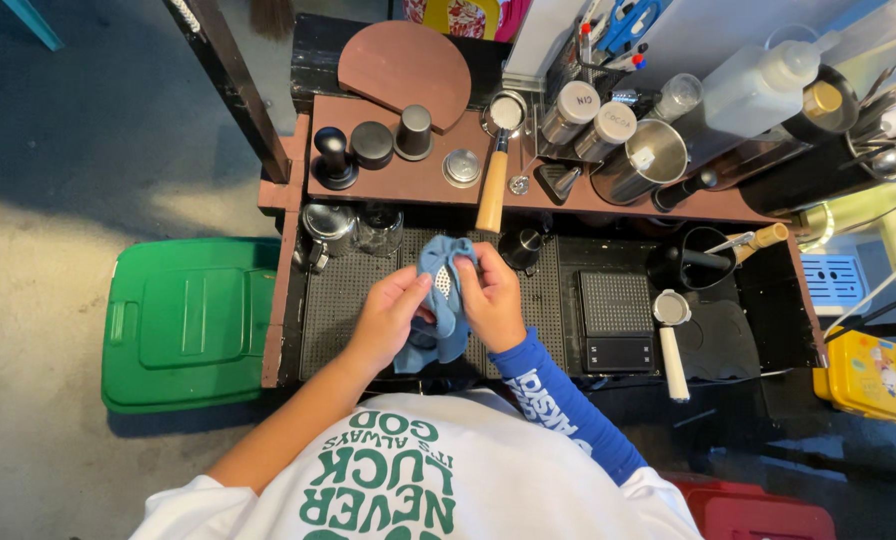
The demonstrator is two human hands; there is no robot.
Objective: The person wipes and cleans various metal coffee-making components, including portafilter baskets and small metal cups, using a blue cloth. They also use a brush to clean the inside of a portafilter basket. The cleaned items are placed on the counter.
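The left hand (pixel 388 315) cups a blue cloth (pixel 440 310) from below, fingers curled around the bunched fabric, while the right hand (pixel 490 300) pinches the upper fold of the same cloth between thumb and fingers. Between the two hands, half wrapped in the fabric, sits a small metal filter basket (pixel 444 283); only a perforated, shiny patch of it shows, so its full shape is hidden.

The grip looks like the weak point. The basket is smooth metal held through loose cloth, and if either hand relaxes or the fabric slides, it could slip out and drop onto the black drip mat (pixel 343 300) on the counter below, or bounce toward the small glass (pixel 379 228) and steel pitcher (pixel 328 225) just beyond the left hand. A trailing corner of cloth hanging under the left hand could also snag on something as it moves.

The cloth is soft, light blue, crumpled and draped, with no obvious stains that can be made out. The basket's visible face is bright silver with fine holes, apparently clean, though too small to judge closely.
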